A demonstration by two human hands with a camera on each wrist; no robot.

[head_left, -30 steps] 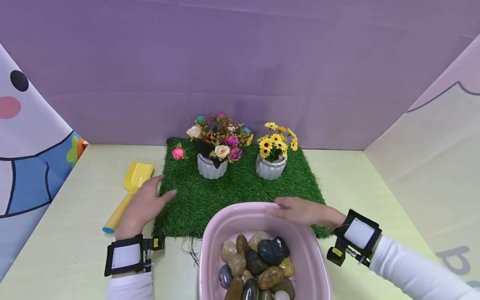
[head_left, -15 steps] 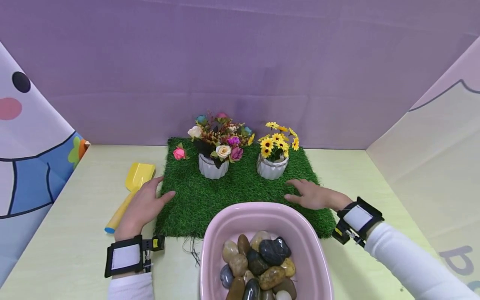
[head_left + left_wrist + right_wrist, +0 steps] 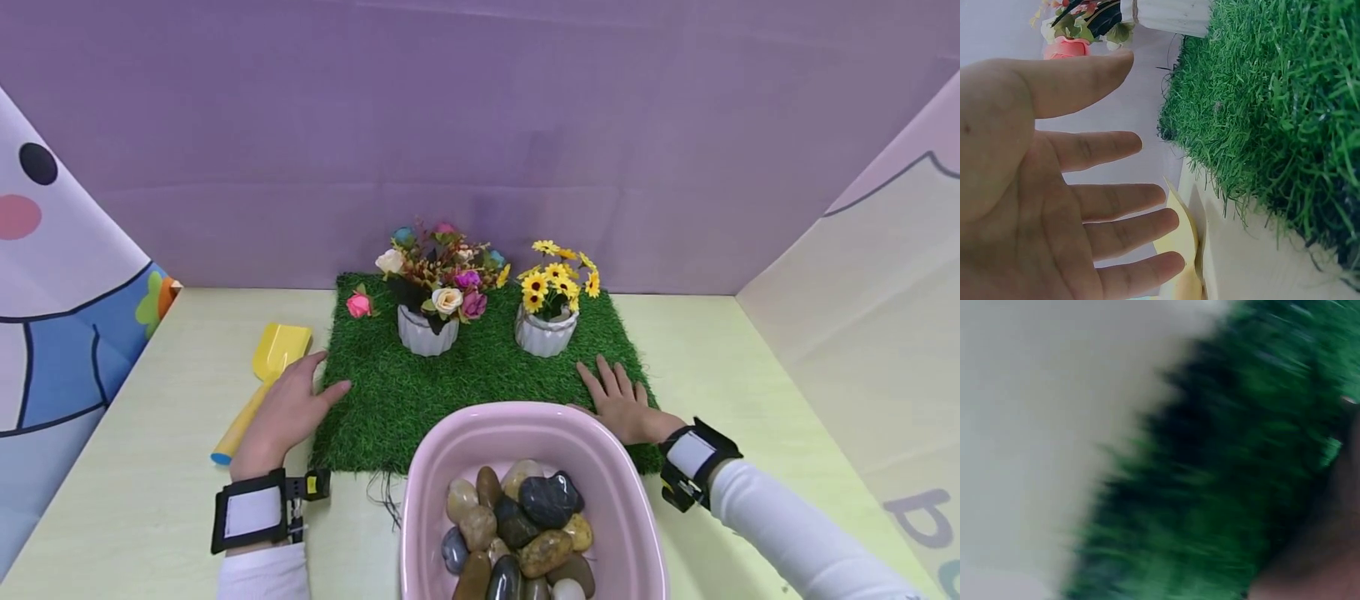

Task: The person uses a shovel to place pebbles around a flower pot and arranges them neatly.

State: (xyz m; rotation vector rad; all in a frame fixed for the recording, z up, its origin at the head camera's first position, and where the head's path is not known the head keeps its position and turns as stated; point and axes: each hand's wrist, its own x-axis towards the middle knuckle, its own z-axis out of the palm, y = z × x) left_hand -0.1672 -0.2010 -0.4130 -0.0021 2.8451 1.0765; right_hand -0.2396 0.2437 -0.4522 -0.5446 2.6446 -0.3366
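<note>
Head view shows the right grip [image 3: 622, 408] splayed palm-down over green turf [image 3: 450, 379]

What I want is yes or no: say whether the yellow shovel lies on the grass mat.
No, the head view shows the yellow shovel on the pale table, left of the grass mat.

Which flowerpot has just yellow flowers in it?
The white pot on the right, nearer the right hand: its flowers are all yellow, while the other pot holds white, pink, purple and blue ones.
</note>
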